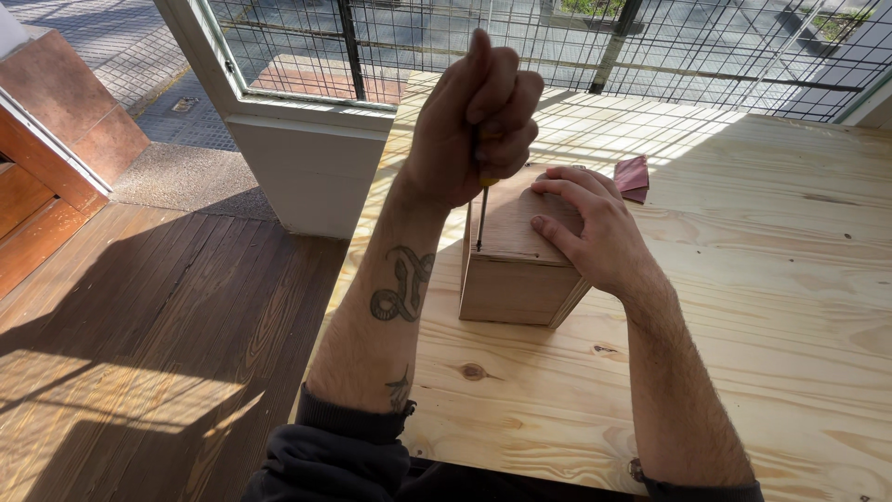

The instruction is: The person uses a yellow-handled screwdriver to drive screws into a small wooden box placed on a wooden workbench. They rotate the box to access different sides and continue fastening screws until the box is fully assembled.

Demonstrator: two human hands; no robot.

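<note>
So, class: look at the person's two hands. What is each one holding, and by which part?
The left hand grips a screwdriver by its handle, fist closed. The right hand rests on top of the wooden box, steadying it.

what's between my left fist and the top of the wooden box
In the head view, only the screwdriver shaft, running from the left hand down to the wooden box.

Bare counter (pixel 762 307) lies open right of and in front of the box (pixel 511 279), a red cloth (pixel 633 177) sits just behind it, and the wire fence (pixel 576 46) seems to close the far edge.
</note>
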